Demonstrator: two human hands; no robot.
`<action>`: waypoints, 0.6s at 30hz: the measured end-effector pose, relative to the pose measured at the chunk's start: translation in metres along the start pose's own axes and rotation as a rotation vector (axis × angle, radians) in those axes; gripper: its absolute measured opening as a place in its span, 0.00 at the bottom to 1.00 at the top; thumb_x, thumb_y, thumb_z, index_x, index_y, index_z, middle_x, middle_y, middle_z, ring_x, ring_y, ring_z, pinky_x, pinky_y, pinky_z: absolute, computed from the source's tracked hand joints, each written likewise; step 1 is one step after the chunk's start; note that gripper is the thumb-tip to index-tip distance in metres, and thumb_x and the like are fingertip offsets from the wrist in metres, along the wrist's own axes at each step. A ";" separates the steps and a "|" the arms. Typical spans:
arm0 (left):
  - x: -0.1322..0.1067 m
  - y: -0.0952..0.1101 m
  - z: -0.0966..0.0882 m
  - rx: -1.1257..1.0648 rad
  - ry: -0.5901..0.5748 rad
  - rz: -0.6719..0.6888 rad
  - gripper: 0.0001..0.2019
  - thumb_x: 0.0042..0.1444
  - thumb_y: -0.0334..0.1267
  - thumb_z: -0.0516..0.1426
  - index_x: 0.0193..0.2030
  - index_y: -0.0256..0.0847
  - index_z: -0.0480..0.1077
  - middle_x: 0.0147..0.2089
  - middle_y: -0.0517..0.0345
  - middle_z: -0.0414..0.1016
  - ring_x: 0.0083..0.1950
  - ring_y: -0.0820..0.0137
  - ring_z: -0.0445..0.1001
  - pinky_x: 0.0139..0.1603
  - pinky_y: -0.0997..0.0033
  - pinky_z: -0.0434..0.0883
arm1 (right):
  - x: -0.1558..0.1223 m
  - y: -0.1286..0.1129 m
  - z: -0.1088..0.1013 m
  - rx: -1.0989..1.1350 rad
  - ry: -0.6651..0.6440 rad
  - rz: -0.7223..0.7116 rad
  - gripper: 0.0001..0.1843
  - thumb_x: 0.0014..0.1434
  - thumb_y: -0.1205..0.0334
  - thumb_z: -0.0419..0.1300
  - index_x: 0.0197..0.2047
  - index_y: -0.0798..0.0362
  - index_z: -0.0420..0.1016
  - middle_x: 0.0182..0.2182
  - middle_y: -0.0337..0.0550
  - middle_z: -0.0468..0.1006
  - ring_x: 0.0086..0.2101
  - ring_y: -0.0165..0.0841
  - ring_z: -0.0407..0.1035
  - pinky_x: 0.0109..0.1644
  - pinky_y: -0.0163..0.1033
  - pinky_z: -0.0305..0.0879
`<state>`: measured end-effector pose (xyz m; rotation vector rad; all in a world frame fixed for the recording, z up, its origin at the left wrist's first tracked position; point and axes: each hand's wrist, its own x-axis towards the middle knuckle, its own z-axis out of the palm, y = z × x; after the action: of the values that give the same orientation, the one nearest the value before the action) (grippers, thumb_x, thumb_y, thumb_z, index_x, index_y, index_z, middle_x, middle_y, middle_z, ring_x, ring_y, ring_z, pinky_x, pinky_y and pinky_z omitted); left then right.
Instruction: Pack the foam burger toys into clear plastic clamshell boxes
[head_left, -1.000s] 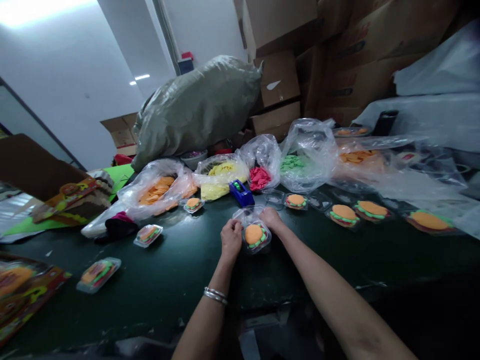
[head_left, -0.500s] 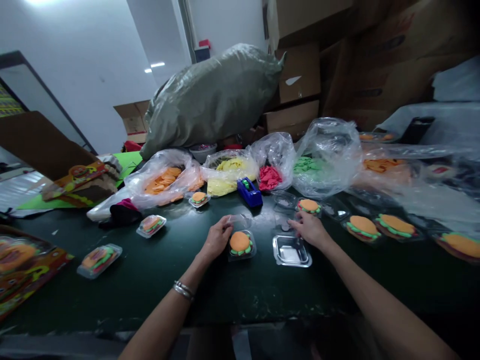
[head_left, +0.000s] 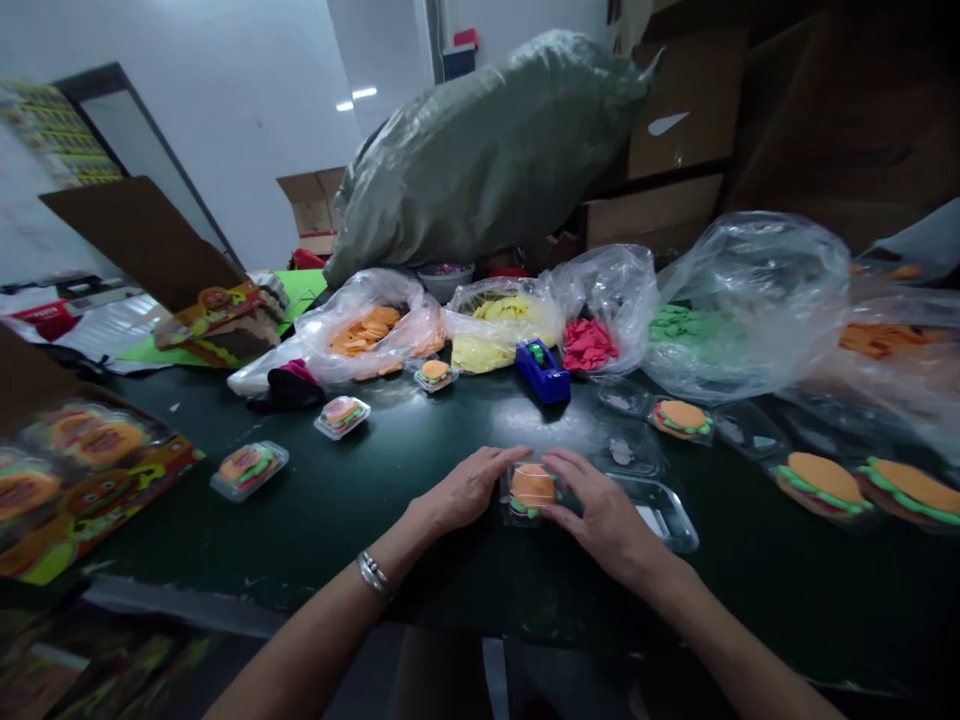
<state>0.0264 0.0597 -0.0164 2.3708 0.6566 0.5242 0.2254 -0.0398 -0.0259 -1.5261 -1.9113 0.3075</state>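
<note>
Lying on the dark surface [head_left: 420,440], the squarish burger box [head_left: 533,487] is flanked by the left hand [head_left: 466,490] and the right hand [head_left: 609,513], neither clearly nearer; outstretched fingers [head_left: 570,468] are laid at its sides, but whether it is gripped cannot be told.

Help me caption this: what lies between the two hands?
Between left hand and right hand sits a clear container with a burger inside, shown in the head view.

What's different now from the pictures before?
The right hand moved left from the open clear box to the burger box, joining the left hand there. The burger box's lid, raised before, now seems folded down. The blue tape dispenser stayed put.
</note>
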 end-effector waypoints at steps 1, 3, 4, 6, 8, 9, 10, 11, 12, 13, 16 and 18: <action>-0.002 0.002 0.000 0.019 -0.015 0.013 0.22 0.63 0.31 0.45 0.63 0.45 0.62 0.59 0.50 0.71 0.58 0.65 0.68 0.61 0.59 0.63 | -0.005 0.002 0.000 -0.002 0.008 -0.003 0.30 0.53 0.67 0.62 0.60 0.52 0.64 0.59 0.55 0.66 0.58 0.46 0.63 0.61 0.54 0.61; -0.004 0.005 0.000 0.069 -0.043 0.030 0.23 0.63 0.29 0.44 0.64 0.47 0.60 0.62 0.50 0.67 0.62 0.64 0.64 0.64 0.56 0.60 | -0.016 0.004 0.000 -0.012 0.006 -0.023 0.34 0.52 0.67 0.64 0.62 0.49 0.62 0.61 0.53 0.64 0.59 0.46 0.62 0.61 0.55 0.62; -0.005 0.007 -0.001 0.087 -0.055 0.032 0.25 0.62 0.27 0.43 0.64 0.47 0.60 0.64 0.50 0.65 0.64 0.64 0.61 0.65 0.54 0.58 | -0.020 0.004 0.000 -0.019 0.002 -0.037 0.36 0.52 0.67 0.64 0.63 0.48 0.60 0.62 0.53 0.63 0.59 0.46 0.62 0.61 0.55 0.62; -0.006 0.011 -0.001 0.066 -0.059 0.021 0.27 0.59 0.24 0.44 0.64 0.46 0.60 0.66 0.51 0.62 0.67 0.65 0.58 0.67 0.53 0.56 | -0.026 0.002 0.002 -0.038 0.005 -0.065 0.35 0.53 0.68 0.62 0.63 0.48 0.60 0.62 0.54 0.63 0.58 0.46 0.62 0.60 0.55 0.64; -0.006 0.016 0.000 -0.012 -0.048 -0.009 0.26 0.57 0.25 0.48 0.62 0.45 0.62 0.66 0.50 0.63 0.67 0.64 0.58 0.67 0.54 0.56 | -0.028 0.000 0.004 -0.060 0.029 -0.082 0.32 0.54 0.70 0.60 0.62 0.49 0.61 0.60 0.55 0.65 0.58 0.47 0.63 0.59 0.56 0.65; -0.005 0.019 0.001 -0.048 -0.038 -0.038 0.25 0.57 0.28 0.51 0.62 0.44 0.63 0.65 0.49 0.63 0.66 0.63 0.59 0.67 0.54 0.57 | -0.028 -0.001 0.006 -0.070 0.041 -0.084 0.32 0.54 0.71 0.59 0.62 0.48 0.61 0.60 0.55 0.65 0.57 0.48 0.64 0.59 0.57 0.65; -0.005 0.022 0.002 -0.073 -0.027 -0.074 0.24 0.57 0.32 0.55 0.62 0.43 0.63 0.64 0.48 0.65 0.65 0.61 0.62 0.66 0.54 0.59 | -0.028 -0.002 0.006 -0.078 0.052 -0.083 0.32 0.53 0.72 0.60 0.61 0.48 0.61 0.59 0.55 0.66 0.57 0.48 0.64 0.58 0.57 0.65; -0.004 0.024 0.004 -0.083 -0.020 -0.111 0.26 0.55 0.36 0.58 0.62 0.42 0.63 0.63 0.47 0.66 0.63 0.59 0.64 0.64 0.54 0.61 | -0.027 -0.003 0.005 -0.080 0.057 -0.078 0.33 0.52 0.73 0.60 0.60 0.47 0.62 0.59 0.54 0.66 0.57 0.48 0.64 0.58 0.58 0.66; -0.004 0.026 0.006 -0.081 -0.014 -0.143 0.28 0.54 0.40 0.61 0.62 0.42 0.62 0.62 0.46 0.66 0.62 0.58 0.65 0.63 0.54 0.62 | -0.025 -0.003 0.003 -0.075 0.053 -0.073 0.32 0.51 0.73 0.61 0.59 0.47 0.63 0.58 0.53 0.66 0.56 0.48 0.65 0.58 0.57 0.66; -0.003 0.028 0.007 -0.067 -0.012 -0.164 0.30 0.53 0.42 0.62 0.62 0.41 0.62 0.62 0.45 0.67 0.61 0.57 0.66 0.62 0.54 0.62 | -0.022 -0.003 -0.001 -0.064 0.035 -0.067 0.31 0.51 0.73 0.62 0.58 0.47 0.64 0.57 0.53 0.67 0.55 0.48 0.65 0.57 0.56 0.67; -0.002 0.028 0.009 -0.010 -0.041 -0.138 0.30 0.53 0.45 0.62 0.61 0.39 0.62 0.61 0.43 0.67 0.60 0.57 0.67 0.62 0.55 0.62 | -0.006 -0.002 -0.014 -0.050 -0.074 -0.033 0.28 0.48 0.71 0.65 0.53 0.50 0.68 0.54 0.53 0.70 0.53 0.47 0.67 0.56 0.53 0.67; -0.001 0.028 0.008 0.019 -0.076 -0.103 0.30 0.52 0.46 0.62 0.60 0.39 0.61 0.61 0.43 0.67 0.59 0.57 0.67 0.61 0.56 0.63 | 0.007 0.000 -0.023 -0.055 -0.174 -0.029 0.31 0.46 0.69 0.68 0.54 0.51 0.68 0.53 0.53 0.72 0.52 0.47 0.68 0.56 0.53 0.66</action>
<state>0.0384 0.0363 -0.0040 2.3479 0.7470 0.3827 0.2384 -0.0381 -0.0062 -1.5497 -2.0900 0.3891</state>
